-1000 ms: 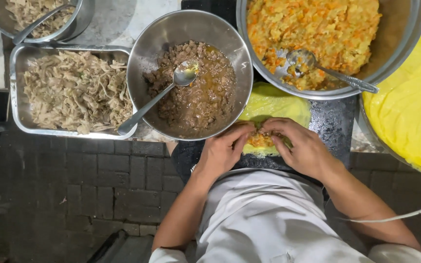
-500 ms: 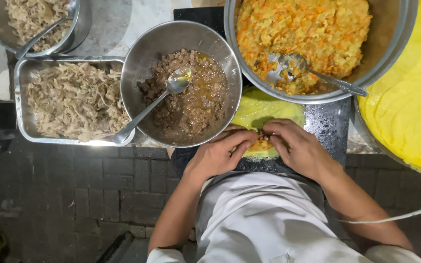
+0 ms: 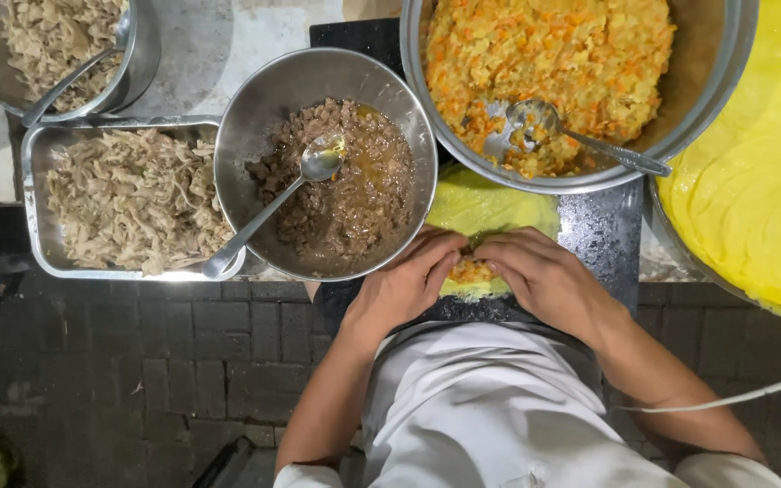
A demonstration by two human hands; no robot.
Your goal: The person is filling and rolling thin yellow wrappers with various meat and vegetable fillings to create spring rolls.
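Folding yellow wrapper over orange filling, left hand and right hand both gripping it

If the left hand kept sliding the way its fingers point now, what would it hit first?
The left hand points toward the right hand across the yellow wrapper. It would likely first meet the orange filling between them, then the right hand's fingertips.

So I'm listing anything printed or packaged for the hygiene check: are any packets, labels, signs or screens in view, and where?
None in view: no packet, label, sign or screen.
The food sits loose in bare metal bowls and a metal tray with no marking that shows.
Both hands, left hand and right hand, rest on a yellow wrapper with filling.
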